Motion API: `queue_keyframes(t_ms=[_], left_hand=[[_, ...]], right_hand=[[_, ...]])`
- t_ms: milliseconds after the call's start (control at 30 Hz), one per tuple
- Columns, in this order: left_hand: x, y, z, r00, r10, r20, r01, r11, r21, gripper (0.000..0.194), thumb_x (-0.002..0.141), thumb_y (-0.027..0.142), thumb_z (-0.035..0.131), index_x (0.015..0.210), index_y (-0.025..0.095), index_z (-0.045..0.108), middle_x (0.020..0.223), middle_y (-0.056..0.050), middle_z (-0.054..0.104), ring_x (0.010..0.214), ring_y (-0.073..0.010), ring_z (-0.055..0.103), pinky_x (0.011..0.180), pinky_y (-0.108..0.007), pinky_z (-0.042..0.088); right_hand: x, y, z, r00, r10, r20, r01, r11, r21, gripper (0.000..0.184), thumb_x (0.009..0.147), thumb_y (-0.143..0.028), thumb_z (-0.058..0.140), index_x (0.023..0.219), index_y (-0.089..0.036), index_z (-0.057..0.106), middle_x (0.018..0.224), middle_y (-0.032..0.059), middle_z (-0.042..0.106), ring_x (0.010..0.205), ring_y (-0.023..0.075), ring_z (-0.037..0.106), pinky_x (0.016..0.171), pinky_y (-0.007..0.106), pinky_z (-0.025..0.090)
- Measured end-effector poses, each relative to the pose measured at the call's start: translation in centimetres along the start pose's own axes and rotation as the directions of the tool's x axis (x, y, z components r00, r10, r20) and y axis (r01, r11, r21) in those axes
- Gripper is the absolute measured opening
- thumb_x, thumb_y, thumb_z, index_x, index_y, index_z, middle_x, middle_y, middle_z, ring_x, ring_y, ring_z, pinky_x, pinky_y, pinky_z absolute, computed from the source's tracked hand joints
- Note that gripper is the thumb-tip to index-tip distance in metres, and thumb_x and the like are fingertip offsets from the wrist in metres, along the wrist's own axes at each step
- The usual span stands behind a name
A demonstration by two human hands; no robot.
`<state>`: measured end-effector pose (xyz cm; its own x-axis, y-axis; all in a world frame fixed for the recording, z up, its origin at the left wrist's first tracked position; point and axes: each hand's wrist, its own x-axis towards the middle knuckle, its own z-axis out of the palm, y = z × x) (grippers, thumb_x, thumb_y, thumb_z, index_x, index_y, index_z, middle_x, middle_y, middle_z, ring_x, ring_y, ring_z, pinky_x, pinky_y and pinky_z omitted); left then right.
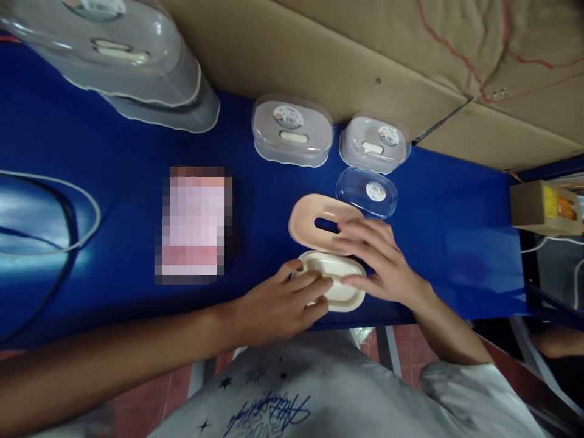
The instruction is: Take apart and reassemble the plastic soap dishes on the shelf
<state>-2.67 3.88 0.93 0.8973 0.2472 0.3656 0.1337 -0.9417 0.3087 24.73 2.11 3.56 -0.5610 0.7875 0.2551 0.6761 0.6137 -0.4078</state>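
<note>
A cream oval plastic dish [349, 298] with a raised rim lies near the front edge of the table. My left hand [296, 298] reaches over its left side, its fingers bent over the dish and pressing on it. My right hand [381, 261] is at its right side, fingers stretched and apart from the thumb. The right thumb tip touches or hovers over the dish's middle; I cannot tell which. Just behind the dish is a peach oval plastic piece [303, 222] with a slot in its centre, partly under my right fingers. Beyond it rests a clear oval lid [356, 187] with a round label.
Two lidded clear containers [292, 131] [360, 143] stand along the cardboard wall [337, 67]. Larger stacked containers [150, 73] are at the back left. A pixelated rectangular item [194, 222] lies left, near a cable [98, 213]. An open cardboard box [529, 207] is at far right.
</note>
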Motion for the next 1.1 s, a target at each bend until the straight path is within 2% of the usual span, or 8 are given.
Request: queue_keyframes(t_ms=[233, 367, 533, 667, 800, 867, 1000, 1100], left_hand=[[0.7, -0.5, -0.7, 0.966, -0.231, -0.114, 0.164, 0.895, -0.415, 0.024, 0.094, 0.029, 0.067, 0.116, 0.022, 0.062, 0.12, -0.008, 0.071, 0.11, -0.0247, 0.063, 0.096, -0.042, 0.044], [1.3, -1.2, -2.2, 0.858, -0.467, -0.211, 0.272, 0.764, -0.584, 0.016, 0.097, 0.014, 0.061, 0.109, 0.024, 0.058, 0.105, -0.003, 0.063, 0.098, -0.0181, 0.062, 0.086, -0.034, 0.05], [1.9, -1.9, -2.8, 0.77, -0.633, -0.08, 0.338, 0.511, -0.79, 0.01, 0.105, 0.018, 0.056, 0.096, 0.023, 0.058, 0.089, 0.0, 0.057, 0.08, -0.0147, 0.055, 0.073, -0.029, 0.049], [1.8, -2.0, -2.5, 0.777, -0.627, 0.064, 0.289, 0.264, -0.92, 0.016, 0.104, 0.037, 0.067, 0.104, 0.022, 0.066, 0.094, -0.003, 0.064, 0.085, -0.0159, 0.059, 0.077, -0.029, 0.052], [1.6, -1.7, -2.1, 0.815, -0.397, 0.422, 0.261, -0.398, -0.879, 0.065, 0.092, 0.071, 0.072, 0.136, 0.023, 0.068, 0.13, -0.015, 0.074, 0.113, -0.0305, 0.073, 0.095, -0.042, 0.058], [1.5, -1.5, -1.8, 0.808, -0.252, 0.532, 0.295, -0.61, -0.736, 0.067, 0.091, 0.069, 0.074, 0.139, 0.022, 0.069, 0.131, -0.018, 0.077, 0.116, -0.0353, 0.075, 0.098, -0.047, 0.058], [1.3, -1.0, -1.3, 0.708, -0.124, 0.696, 0.404, -0.736, -0.543, 0.053, 0.089, 0.044, 0.079, 0.138, 0.023, 0.071, 0.123, -0.012, 0.082, 0.115, -0.032, 0.077, 0.098, -0.042, 0.056], [1.1, -0.8, -1.1, 0.608, -0.076, 0.79, 0.48, -0.758, -0.442, 0.045, 0.09, 0.039, 0.078, 0.132, 0.024, 0.074, 0.12, -0.008, 0.083, 0.112, -0.0273, 0.077, 0.094, -0.036, 0.055]], right_hand=[[-0.9, -3.1, -1.3, 0.972, -0.142, 0.186, 0.176, 0.966, -0.187, 0.059, 0.103, -0.062, 0.065, 0.135, -0.012, 0.067, 0.105, 0.0096, 0.081, 0.093, 0.0239, 0.071, 0.084, 0.04, 0.052], [-1.1, -4.0, -0.3, 0.937, -0.241, 0.251, 0.306, 0.915, -0.263, 0.037, 0.105, -0.052, 0.067, 0.102, -0.016, 0.074, 0.081, 0.0032, 0.072, 0.076, 0.0206, 0.065, 0.074, 0.038, 0.049], [-1.4, -4.7, -0.3, 0.93, -0.315, 0.189, 0.349, 0.92, -0.18, 0.007, 0.099, -0.017, 0.073, 0.093, -0.017, 0.075, 0.073, -0.001, 0.067, 0.064, 0.0161, 0.057, 0.062, 0.035, 0.047], [-1.0, -5.2, -1.9, 0.922, -0.372, 0.112, 0.383, 0.918, -0.103, 0.011, 0.1, -0.021, 0.074, 0.091, -0.018, 0.079, 0.072, -0.0007, 0.069, 0.062, 0.0141, 0.056, 0.059, 0.033, 0.05], [-0.6, -4.8, -2.2, 0.909, -0.415, 0.046, 0.415, 0.886, -0.205, 0.007, 0.097, -0.021, 0.077, 0.098, -0.018, 0.084, 0.081, 0.0002, 0.078, 0.069, 0.0137, 0.063, 0.062, 0.031, 0.054], [-0.9, -4.1, -2.1, 0.911, -0.412, -0.011, 0.404, 0.897, -0.18, 0.022, 0.104, -0.034, 0.069, 0.102, -0.018, 0.084, 0.085, 0.0016, 0.08, 0.078, 0.0158, 0.069, 0.067, 0.032, 0.057], [-1.8, -2.6, -2.0, 0.971, -0.187, -0.149, 0.188, 0.982, -0.008, 0.052, 0.116, -0.049, 0.039, 0.133, -0.016, 0.075, 0.111, 0.0086, 0.083, 0.107, 0.0232, 0.074, 0.089, 0.04, 0.058], [-1.6, -1.7, -1.3, 0.995, 0.066, -0.078, -0.072, 0.995, -0.074, 0.049, 0.114, -0.041, 0.05, 0.16, -0.026, 0.053, 0.143, 0.007, 0.076, 0.129, 0.0268, 0.07, 0.107, 0.048, 0.051]])
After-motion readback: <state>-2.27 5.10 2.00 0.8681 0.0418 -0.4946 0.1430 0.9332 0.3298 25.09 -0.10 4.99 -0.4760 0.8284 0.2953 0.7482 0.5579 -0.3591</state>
